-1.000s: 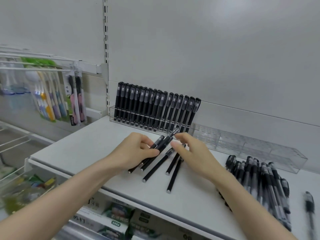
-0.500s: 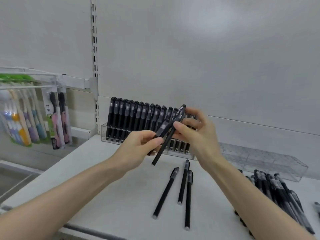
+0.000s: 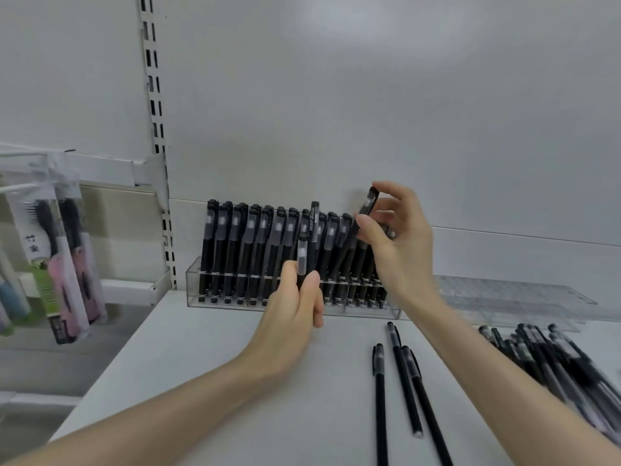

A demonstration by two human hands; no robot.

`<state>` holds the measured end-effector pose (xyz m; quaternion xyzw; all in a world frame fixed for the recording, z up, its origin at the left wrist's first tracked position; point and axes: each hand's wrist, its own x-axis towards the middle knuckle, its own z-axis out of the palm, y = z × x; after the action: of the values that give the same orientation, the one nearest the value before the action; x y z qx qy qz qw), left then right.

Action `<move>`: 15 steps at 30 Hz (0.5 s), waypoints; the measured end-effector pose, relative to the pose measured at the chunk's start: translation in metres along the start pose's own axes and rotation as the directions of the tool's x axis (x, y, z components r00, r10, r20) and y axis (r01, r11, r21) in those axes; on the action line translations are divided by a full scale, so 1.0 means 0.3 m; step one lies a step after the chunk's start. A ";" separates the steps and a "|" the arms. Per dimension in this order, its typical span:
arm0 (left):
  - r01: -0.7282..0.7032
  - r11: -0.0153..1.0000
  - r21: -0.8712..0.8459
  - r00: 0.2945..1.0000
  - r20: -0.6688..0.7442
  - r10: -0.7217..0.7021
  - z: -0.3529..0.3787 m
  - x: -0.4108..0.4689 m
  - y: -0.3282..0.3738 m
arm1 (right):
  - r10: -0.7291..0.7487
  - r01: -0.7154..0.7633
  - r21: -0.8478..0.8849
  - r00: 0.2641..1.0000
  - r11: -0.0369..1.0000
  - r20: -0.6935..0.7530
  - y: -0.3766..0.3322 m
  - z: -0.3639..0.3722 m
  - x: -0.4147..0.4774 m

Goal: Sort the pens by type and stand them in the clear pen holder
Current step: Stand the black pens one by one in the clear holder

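Right hand (image 3: 400,250) is pinching a tilted pen (image 3: 369,203) at the row's right end; left hand (image 3: 292,317) is gripping spare pens (image 3: 302,260) upright before the clear pen holder (image 3: 193,280). Risk: the tilted pen may be missing its slot and knocking standing pens (image 3: 242,250) askew.

A clear pen holder (image 3: 193,284) stands just beyond both hands, its left part filled with a row of upright pens (image 3: 242,250), black with frosted caps. The left hand (image 3: 292,314) grips a capped pen (image 3: 301,255) upright in front of that row. The right hand (image 3: 400,243) pinches a tilted pen (image 3: 370,200) by its upper end, above the row's right end. Three loose pens (image 3: 403,375) lie flat below the right hand, and a heap of pens (image 3: 551,358) lies to its right.
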<state>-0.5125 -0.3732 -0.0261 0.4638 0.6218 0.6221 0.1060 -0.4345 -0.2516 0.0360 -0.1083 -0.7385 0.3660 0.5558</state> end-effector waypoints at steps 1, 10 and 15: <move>-0.005 1.000 0.004 1.000 -0.007 0.005 0.001 -0.004 -0.006 | -0.007 0.007 -0.022 1.000 1.000 0.010 0.003 0.004 -0.002; -0.078 0.994 -0.076 0.997 -0.028 0.076 -0.023 0.000 -0.006 | 0.047 -0.023 -0.178 0.990 0.984 0.133 0.040 -0.015 0.006; -0.050 0.998 -0.048 0.997 -0.068 0.047 -0.015 0.005 -0.018 | 0.060 0.004 -0.260 0.970 0.966 0.236 0.029 -0.039 0.048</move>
<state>-0.5188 -0.3741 -0.0291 0.4548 0.5982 0.6548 0.0813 -0.4312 -0.2325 0.0423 -0.1447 -0.8405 0.2850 0.4375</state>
